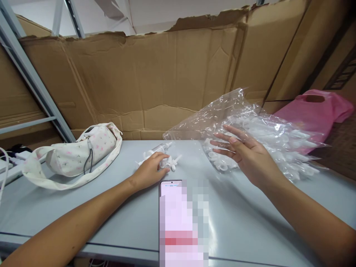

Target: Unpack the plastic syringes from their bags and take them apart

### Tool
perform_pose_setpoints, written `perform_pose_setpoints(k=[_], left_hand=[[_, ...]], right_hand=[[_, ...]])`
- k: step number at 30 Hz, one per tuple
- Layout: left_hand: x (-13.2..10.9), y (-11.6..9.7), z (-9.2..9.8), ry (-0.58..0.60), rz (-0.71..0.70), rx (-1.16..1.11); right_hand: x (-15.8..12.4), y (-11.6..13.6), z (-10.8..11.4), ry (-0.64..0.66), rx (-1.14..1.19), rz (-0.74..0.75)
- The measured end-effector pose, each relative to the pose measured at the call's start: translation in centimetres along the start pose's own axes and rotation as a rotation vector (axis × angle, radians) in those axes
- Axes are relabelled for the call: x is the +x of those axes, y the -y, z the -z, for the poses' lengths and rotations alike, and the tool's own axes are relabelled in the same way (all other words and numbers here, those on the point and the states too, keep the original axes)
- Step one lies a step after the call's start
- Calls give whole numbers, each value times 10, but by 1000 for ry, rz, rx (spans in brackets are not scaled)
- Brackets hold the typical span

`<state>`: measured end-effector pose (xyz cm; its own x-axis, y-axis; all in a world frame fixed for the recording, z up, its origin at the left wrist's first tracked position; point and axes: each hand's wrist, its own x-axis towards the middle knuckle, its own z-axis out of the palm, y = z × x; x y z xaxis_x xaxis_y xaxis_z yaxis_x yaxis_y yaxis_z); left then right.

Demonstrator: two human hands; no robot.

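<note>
My left hand (152,169) rests on the grey table, thumb and index finger apart, beside a small pile of white plastic pieces (174,162). Its other fingers are partly hidden. Just behind it lies a small clear packet with print (162,147). My right hand (244,152) is raised with fingers spread and nothing in them. It is in front of a large clear plastic bag (267,128) full of similar white pieces; whether it touches the bag, I cannot tell. Below my left hand is a phone (172,215) with a lit screen, partly blurred out.
A white flowered shoulder bag (91,150) lies at the left on the table (116,226). Cardboard (155,74) walls off the back. A pink plastic bag (308,111) sits at the right, behind the clear one. Metal shelf posts (36,85) and white cables stand at the left edge.
</note>
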<state>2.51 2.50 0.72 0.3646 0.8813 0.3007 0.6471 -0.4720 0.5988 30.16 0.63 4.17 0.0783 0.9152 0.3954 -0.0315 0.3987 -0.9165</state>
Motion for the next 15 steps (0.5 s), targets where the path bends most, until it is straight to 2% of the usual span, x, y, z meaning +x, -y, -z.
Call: perform_pose_setpoints(k=[6, 11, 15], left_hand=[[4, 2, 0, 32, -24, 107], [7, 3, -2, 86, -36, 235], [5, 1, 1, 104, -37, 251]], right_hand=[[1, 3, -1, -70, 10, -1], [1, 0, 0, -53, -23, 20], [0, -4, -1, -18, -27, 4]])
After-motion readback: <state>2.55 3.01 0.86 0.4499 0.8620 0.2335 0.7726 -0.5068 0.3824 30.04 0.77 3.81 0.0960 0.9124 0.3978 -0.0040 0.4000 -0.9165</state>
